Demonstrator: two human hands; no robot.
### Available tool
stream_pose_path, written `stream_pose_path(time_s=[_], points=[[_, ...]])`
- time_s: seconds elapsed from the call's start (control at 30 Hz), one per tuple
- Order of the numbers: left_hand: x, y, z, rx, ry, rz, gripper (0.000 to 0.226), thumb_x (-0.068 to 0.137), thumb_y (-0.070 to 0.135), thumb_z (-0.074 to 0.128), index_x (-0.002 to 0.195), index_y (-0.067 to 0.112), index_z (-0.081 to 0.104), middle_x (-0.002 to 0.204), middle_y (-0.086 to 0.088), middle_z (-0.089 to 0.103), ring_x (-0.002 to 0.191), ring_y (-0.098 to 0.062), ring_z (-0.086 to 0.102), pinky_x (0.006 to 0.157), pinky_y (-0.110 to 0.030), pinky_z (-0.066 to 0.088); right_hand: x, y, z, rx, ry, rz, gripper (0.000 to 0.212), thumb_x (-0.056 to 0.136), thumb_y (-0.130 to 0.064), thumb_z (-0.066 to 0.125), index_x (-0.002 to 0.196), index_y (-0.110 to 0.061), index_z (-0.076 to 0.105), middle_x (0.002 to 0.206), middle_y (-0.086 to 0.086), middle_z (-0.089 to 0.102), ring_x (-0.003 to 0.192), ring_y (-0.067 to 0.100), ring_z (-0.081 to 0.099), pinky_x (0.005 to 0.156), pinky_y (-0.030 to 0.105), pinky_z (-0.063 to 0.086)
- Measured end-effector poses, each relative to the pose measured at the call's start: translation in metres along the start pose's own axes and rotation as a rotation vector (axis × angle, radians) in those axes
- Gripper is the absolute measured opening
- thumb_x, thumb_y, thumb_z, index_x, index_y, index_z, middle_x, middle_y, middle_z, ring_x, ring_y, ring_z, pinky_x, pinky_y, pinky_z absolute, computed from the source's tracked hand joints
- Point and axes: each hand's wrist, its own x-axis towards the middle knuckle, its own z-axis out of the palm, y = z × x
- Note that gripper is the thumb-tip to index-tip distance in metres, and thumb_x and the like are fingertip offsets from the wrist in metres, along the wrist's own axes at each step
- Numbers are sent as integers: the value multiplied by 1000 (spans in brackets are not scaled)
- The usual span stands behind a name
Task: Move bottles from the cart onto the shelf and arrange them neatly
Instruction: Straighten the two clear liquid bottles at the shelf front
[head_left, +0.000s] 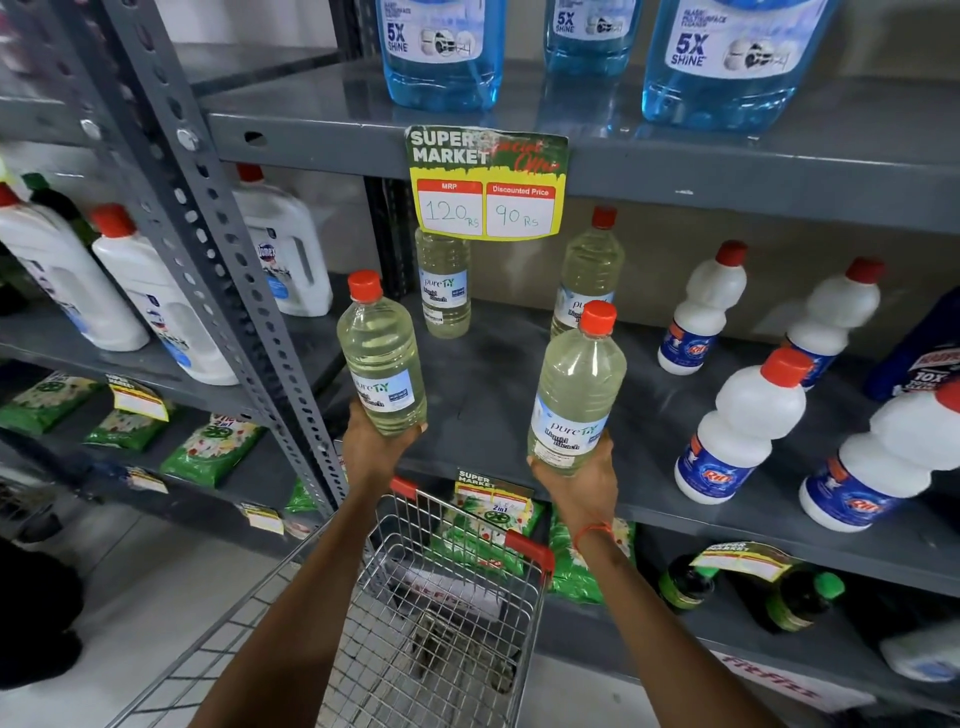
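My left hand (371, 448) grips the base of a clear bleach bottle (380, 358) with a red cap, held upright at the front left edge of the grey shelf (488, 374). In my right hand (576, 480) is a second such bottle (576, 395), also held by its base, just above the shelf's front edge. Two more bleach bottles stand at the back of the shelf, one (444, 283) behind the price tag and one (589, 270) to its right. The wire cart (441, 613) with red corners sits below my arms.
Several white red-capped bottles (737, 426) fill the shelf's right part. A yellow price tag (488, 184) hangs from the shelf above, which holds blue cleaner jugs (441, 52). A slotted steel upright (218, 244) stands left; green packets (213, 447) lie on lower shelves.
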Motion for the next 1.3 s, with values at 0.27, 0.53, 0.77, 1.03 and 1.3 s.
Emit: stream_pose_path(time_s=[0.27,0.53,0.77,1.03,1.3], points=[[-3,0,-5,19,-8,17,87,54,42,88,124,12,45,125,-12,62,111,-33,59,90,-45,49,-2,-6,1,-3,-26,1,80,55,-27,87,121,-14,43,112,6,67,103,26,65,78,26,49],[-1,-1,-4,38,-11,18,90,52,45,87,124,13,43,124,-12,61,111,-34,60,89,-46,50,-3,-8,1,-2,-39,19,81,55,-28,87,122,-12,44,113,6,67,103,26,65,79,28,50],[-34,12,3,-32,-14,-10,129,57,44,86,148,6,3,156,-20,21,143,-38,23,115,-53,27,-8,-20,-12,70,-126,15,115,53,-27,89,144,-8,23,139,11,49,129,27,49,105,45,45],[-194,82,67,-103,-80,466,90,88,48,54,148,32,-11,160,6,-1,146,-18,12,114,-43,27,-44,-13,-95,65,82,-350,47,94,-29,48,136,-10,42,136,3,47,129,15,45,109,29,37],[-291,150,214,-180,-296,330,106,72,38,78,150,9,12,159,-5,14,145,-9,14,116,-21,20,10,84,-273,7,412,-234,55,78,-7,73,126,3,49,122,26,51,118,30,49,103,37,41]])
